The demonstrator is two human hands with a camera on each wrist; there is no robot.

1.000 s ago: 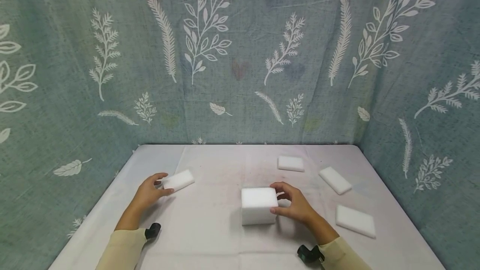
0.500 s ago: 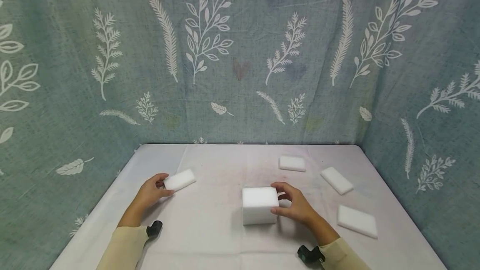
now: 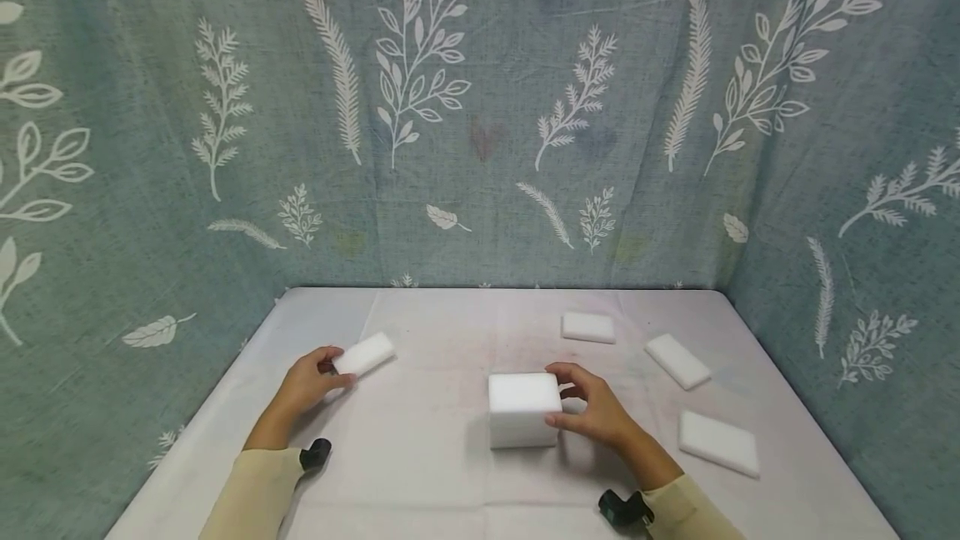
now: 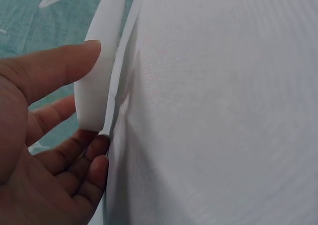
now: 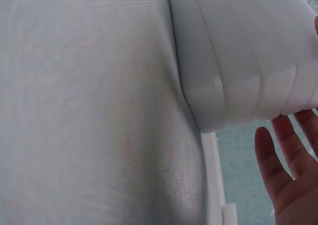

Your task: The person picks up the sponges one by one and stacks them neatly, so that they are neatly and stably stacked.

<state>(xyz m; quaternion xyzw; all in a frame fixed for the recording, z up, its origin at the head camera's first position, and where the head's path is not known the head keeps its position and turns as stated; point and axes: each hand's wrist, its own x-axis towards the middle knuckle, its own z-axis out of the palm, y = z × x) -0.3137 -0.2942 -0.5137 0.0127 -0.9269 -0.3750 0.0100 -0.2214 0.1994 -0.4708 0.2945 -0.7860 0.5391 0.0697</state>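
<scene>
Left hand (image 3: 309, 382): over the left part of the pale, white cloth-covered desk (image 3: 420, 448), holding one white, flat, oblong foam block with rounded edges (image 3: 367, 352) by its near left end.
Left fingers (image 4: 94, 178): curled, parted just enough to span the block's width, the thumb pressed along its near long side.
Held block: slanting away toward the right; whether its underside meets the desk cannot be told.
Right hand (image 3: 596, 411): at the right end of a squared white stack of foam blocks (image 3: 524, 394), palm clear of it.
Right fingers (image 5: 295, 145): bent, set wide enough to take the stack between thumb and index finger at its two right corners.
Stack: standing on the desk near the middle; seams between several layers show in the right wrist view.
Loose blocks, all white foam: a far one (image 3: 588, 327) behind the stack to the right, a slanted one (image 3: 678, 361) farther right, a near one (image 3: 718, 442) beyond the right hand; all flat and apart.
Wrists: beige sleeves (image 3: 251, 490), each with a small black device (image 3: 316, 453).
Printed surface: grey-green fabric backdrop (image 3: 480, 190) patterned with white leaves, sprigs and feathery fronds.
</scene>
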